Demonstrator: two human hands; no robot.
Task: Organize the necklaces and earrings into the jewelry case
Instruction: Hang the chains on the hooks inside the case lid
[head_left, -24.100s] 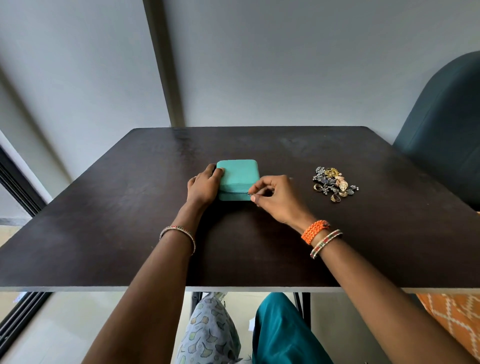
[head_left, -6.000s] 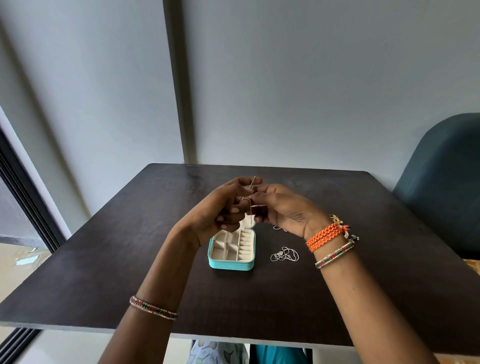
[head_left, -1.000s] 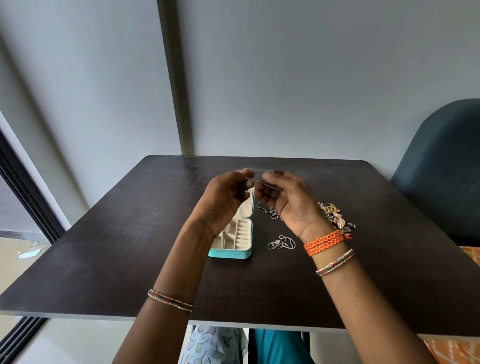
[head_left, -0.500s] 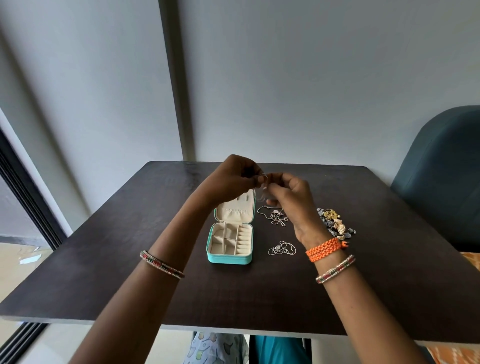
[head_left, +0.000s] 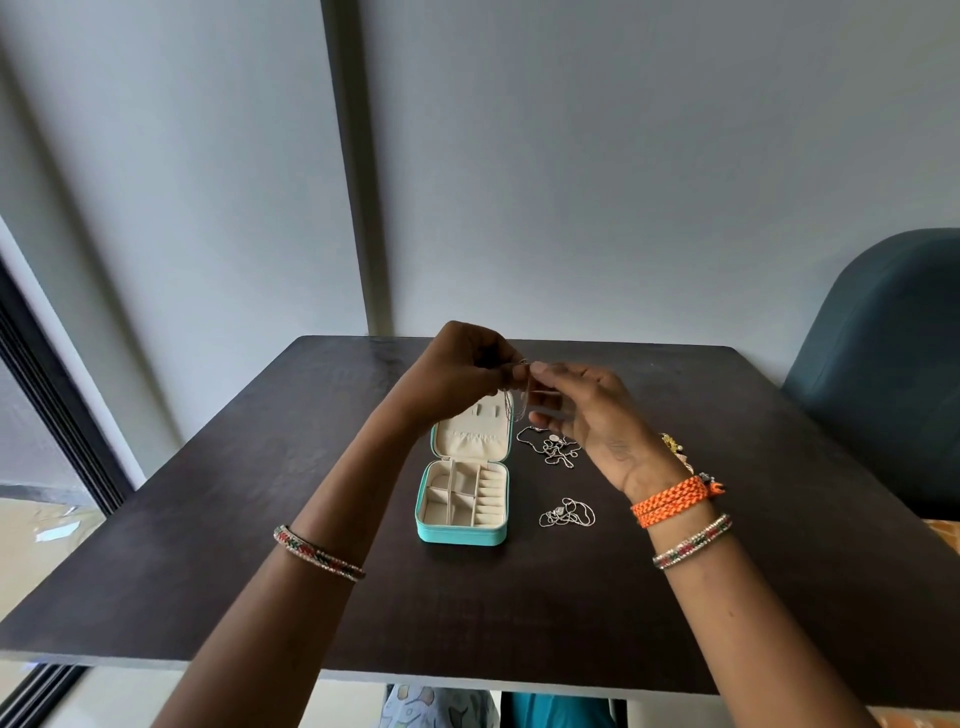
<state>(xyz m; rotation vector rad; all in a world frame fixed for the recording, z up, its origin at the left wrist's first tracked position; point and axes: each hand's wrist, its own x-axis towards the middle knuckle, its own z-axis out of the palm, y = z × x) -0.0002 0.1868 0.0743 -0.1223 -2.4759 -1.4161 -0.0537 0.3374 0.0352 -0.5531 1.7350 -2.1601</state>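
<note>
The left hand (head_left: 462, 371) and the right hand (head_left: 597, 415) are raised above the open lid of the teal jewelry case (head_left: 462, 499), higher and further from the body than one second ago, when the case was partly hidden behind the left wrist. A thin silver chain (head_left: 521, 400) is held between them and hangs down in front of the lid. From this it is judged that the necklace is now being lined up with the lid hooks, and nothing is stored yet.

The chain is pinched by the curled fingers of the left hand near its top. The right hand is more loosely spread; its thumb and forefinger appear to pinch the same chain, but this is too small to confirm.

Two other silver necklaces lie on the dark table (head_left: 779, 571): one tangled necklace (head_left: 553, 449) just beside the lid, one coiled necklace (head_left: 567, 514) beside the tray. The pile of earrings (head_left: 672, 447) is mostly hidden behind the right wrist.
</note>
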